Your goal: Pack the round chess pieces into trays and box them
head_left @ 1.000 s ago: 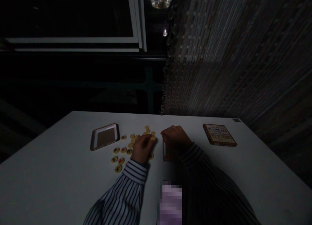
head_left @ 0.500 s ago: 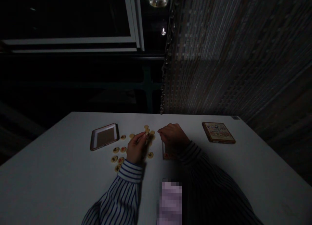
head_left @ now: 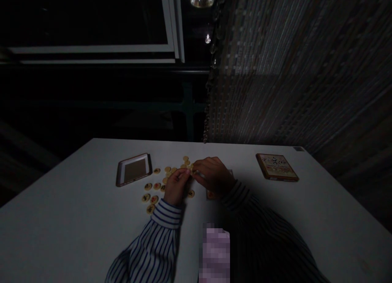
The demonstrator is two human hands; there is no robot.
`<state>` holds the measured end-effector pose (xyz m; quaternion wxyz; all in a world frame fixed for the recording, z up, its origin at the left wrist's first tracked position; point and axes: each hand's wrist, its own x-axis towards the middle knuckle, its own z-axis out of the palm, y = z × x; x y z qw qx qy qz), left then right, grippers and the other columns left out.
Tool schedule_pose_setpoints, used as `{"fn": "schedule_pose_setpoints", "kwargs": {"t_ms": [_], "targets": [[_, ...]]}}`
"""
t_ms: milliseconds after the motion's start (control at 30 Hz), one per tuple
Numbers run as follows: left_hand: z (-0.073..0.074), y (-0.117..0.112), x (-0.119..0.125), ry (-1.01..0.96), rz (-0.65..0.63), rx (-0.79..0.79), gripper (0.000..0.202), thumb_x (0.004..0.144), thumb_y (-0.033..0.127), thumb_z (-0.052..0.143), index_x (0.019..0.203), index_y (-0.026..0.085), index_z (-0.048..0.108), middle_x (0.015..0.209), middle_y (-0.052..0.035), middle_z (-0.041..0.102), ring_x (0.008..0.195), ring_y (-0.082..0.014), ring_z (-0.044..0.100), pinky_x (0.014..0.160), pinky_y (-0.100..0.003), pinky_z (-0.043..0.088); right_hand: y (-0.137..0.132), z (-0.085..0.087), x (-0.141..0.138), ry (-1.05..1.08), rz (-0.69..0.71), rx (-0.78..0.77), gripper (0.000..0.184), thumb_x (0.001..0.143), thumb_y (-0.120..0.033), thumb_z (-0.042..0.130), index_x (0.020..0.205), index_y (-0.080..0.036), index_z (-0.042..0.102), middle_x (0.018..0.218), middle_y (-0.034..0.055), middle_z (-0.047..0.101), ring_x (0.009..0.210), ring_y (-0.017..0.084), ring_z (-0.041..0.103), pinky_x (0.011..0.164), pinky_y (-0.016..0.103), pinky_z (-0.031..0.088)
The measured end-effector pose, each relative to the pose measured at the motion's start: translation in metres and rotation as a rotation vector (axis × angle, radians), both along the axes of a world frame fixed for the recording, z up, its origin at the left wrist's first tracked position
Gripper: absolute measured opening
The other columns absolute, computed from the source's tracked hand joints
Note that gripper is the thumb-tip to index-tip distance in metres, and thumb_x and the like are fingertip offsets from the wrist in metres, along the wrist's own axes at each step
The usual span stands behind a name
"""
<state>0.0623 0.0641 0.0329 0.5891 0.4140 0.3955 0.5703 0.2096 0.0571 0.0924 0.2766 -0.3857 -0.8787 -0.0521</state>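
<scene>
My left hand [head_left: 175,188] is closed, thumb and fingertips pinching a small round xiangqi piece [head_left: 192,172]. Against it, the fingertips of my right hand [head_left: 213,175] close on the same piece, which is mostly hidden by the fingers. Loose pale wooden xiangqi pieces [head_left: 168,169] lie around and behind my left hand, some blank side up. Others, like the piece with a red character [head_left: 154,199], show red or dark markings. Beneath my right hand sits a shallow tray [head_left: 230,172], largely covered, with a red-marked piece [head_left: 211,194] at its near end.
An open box lid [head_left: 133,170] lies at the left of the white table [head_left: 76,217]. Over on the right is a flat box with a printed cover [head_left: 277,167]. A bead curtain [head_left: 260,83] hangs behind the table. The room is dim.
My right hand has moved left to meet my left hand, and its fingers now touch the piece held there. The view has shifted slightly.
</scene>
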Motion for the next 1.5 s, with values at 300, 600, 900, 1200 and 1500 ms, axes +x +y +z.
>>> {"fn": "schedule_pose_setpoints", "kwargs": {"t_ms": [300, 600, 900, 1200, 1500], "targets": [[0.005, -0.005, 0.0, 0.066, -0.004, 0.039, 0.023, 0.065, 0.036, 0.063, 0.071, 0.015, 0.058, 0.062, 0.0016, 0.06, 0.058, -0.0082, 0.054, 0.059, -0.02, 0.041, 0.001, -0.007, -0.006, -0.042, 0.01, -0.027, 0.02, 0.082, -0.028, 0.043, 0.09, -0.016, 0.057, 0.09, 0.0056, 0.062, 0.086, 0.016, 0.05, 0.079, 0.03, 0.031], [0.017, -0.001, -0.018, 0.022, 0.031, 0.028, 0.027, 0.067, 0.039, 0.06, 0.08, 0.015, 0.059, 0.076, -0.0044, 0.065, 0.074, -0.0155, 0.06, 0.071, -0.029, 0.045, 0.004, -0.01, -0.007, -0.073, -0.039, -0.103, 0.015, 0.076, -0.022, 0.047, 0.084, -0.015, 0.056, 0.085, 0.0063, 0.062, 0.084, 0.016, 0.052, 0.076, 0.027, 0.035], [0.02, 0.012, -0.086, 0.409, 0.408, 0.157, 0.03, 0.068, 0.042, 0.055, 0.077, 0.014, 0.06, 0.077, -0.0059, 0.065, 0.075, -0.017, 0.059, 0.072, -0.031, 0.045, 0.007, -0.015, -0.018, -0.302, -0.154, -0.328, 0.02, 0.076, -0.022, 0.044, 0.089, -0.016, 0.057, 0.091, 0.0064, 0.062, 0.087, 0.017, 0.054, 0.076, 0.029, 0.035], [0.002, 0.003, -0.09, 0.904, 0.41, 0.32, 0.026, 0.075, 0.038, 0.046, 0.083, 0.019, 0.061, 0.077, -0.004, 0.065, 0.073, -0.017, 0.059, 0.067, -0.027, 0.043, 0.012, -0.027, -0.028, -0.557, -0.239, -0.355, 0.019, 0.075, -0.024, 0.043, 0.084, -0.016, 0.058, 0.085, 0.0086, 0.064, 0.083, 0.022, 0.055, 0.072, 0.036, 0.031], [0.003, 0.006, -0.103, 0.937, 0.503, 0.254, 0.027, 0.075, 0.037, 0.046, 0.086, 0.017, 0.061, 0.075, -0.0064, 0.065, 0.069, -0.0192, 0.06, 0.064, -0.029, 0.044, 0.009, -0.027, -0.028, -0.605, -0.265, -0.352, 0.02, 0.076, -0.028, 0.042, 0.082, -0.017, 0.058, 0.083, 0.0092, 0.064, 0.083, 0.022, 0.055, 0.072, 0.038, 0.029]]}}
